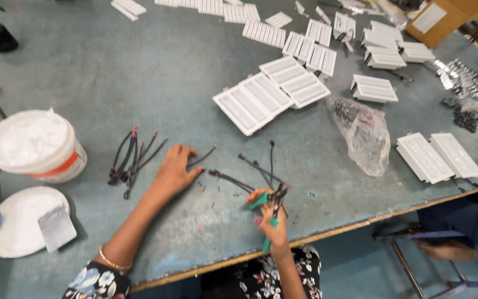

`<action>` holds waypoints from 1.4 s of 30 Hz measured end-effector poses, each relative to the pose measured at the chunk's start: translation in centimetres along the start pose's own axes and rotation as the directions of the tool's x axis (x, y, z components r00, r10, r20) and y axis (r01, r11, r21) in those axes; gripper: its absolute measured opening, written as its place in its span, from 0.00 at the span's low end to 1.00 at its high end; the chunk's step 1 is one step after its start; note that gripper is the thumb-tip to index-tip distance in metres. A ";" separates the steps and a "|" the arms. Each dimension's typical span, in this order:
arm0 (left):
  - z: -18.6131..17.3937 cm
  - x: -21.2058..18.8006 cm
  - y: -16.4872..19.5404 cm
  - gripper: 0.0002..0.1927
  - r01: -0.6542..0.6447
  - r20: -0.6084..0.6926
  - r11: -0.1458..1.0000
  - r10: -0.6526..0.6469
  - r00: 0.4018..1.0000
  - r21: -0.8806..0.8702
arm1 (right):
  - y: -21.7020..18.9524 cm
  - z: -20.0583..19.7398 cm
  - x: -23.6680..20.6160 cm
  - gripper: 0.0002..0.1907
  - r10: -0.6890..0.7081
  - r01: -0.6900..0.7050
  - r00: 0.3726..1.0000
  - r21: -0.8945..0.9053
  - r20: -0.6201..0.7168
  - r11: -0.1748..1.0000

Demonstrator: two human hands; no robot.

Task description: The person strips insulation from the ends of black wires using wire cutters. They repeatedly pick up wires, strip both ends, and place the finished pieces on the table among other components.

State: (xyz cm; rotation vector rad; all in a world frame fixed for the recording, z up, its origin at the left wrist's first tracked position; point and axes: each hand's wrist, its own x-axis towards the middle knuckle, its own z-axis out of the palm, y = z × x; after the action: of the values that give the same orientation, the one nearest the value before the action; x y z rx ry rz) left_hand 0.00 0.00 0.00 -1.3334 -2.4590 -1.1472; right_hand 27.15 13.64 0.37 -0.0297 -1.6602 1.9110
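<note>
My left hand (175, 169) lies flat on the grey-green table (112, 83), fingertips on a short black wire (201, 157). A bundle of black wires with red ends (133, 157) lies just left of it. My right hand (272, 224) is near the table's front edge, closed around a green-handled cutting tool (266, 221) with its dark jaws among several loose black wires (255, 169).
A white tub with an orange band (31, 145) and its lid (20, 221) sit at the left. White rectangular slatted housings (272, 91) are spread across the far table, two more (438, 156) at the right. A clear plastic bag (363, 133) lies nearby. A cardboard box (443, 19) is far right.
</note>
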 end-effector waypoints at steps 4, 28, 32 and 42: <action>-0.2 -0.1 0.6 0.06 0.025 -0.021 1.000 -0.025 0.999 -0.001 | -4.6 4.7 1.5 0.34 0.253 -0.211 0.967 -0.617 -0.020 0.758; -1.1 1.2 2.4 0.10 0.527 0.545 -0.140 -0.248 0.801 -0.838 | -1.3 5.8 14.5 0.09 -0.068 0.259 0.966 -0.943 0.251 0.210; -1.6 1.4 3.8 0.10 0.511 0.540 -0.186 -0.190 0.820 -0.840 | -6.6 5.0 14.4 0.08 -0.223 0.025 0.971 -0.887 -0.089 0.461; 0.8 1.3 9.7 0.17 0.535 0.616 -0.382 -0.129 0.777 -0.754 | -3.6 4.6 6.1 0.12 -0.421 0.122 0.861 -0.688 -0.285 0.716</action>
State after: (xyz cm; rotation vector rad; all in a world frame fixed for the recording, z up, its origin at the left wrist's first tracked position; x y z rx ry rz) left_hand 6.83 4.51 5.50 -0.4228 -1.4535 -3.9835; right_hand 21.86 12.38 6.80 -0.4218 -1.8033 0.9259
